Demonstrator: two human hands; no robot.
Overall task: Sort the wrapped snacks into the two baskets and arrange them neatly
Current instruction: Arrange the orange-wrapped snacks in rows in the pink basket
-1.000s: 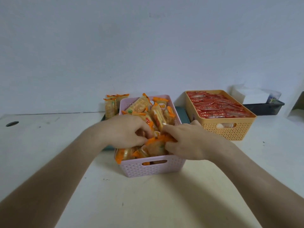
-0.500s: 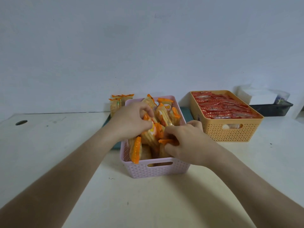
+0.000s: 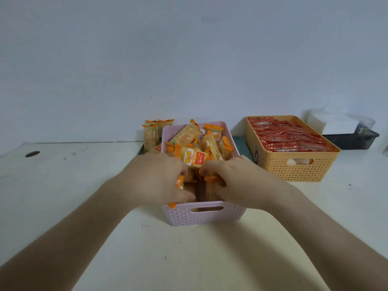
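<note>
A pink basket stands in front of me, heaped with several orange-and-yellow wrapped snacks. Both hands reach into its near half. My left hand grips snack packets at the near left, fingers curled round them. My right hand grips orange-edged packets at the near right. Between the hands a dark gap shows in the pile. To the right an orange basket holds rows of red wrapped snacks lying flat.
A few orange snack packets stand behind the pink basket on a dark green tray. A black tray with a white box sits at the far right. A cable hole is at the table's left.
My left hand has dropped from the basket's middle to its near left side. Both hands now press packets apart, and a snack with a printed label lies on top between them.
</note>
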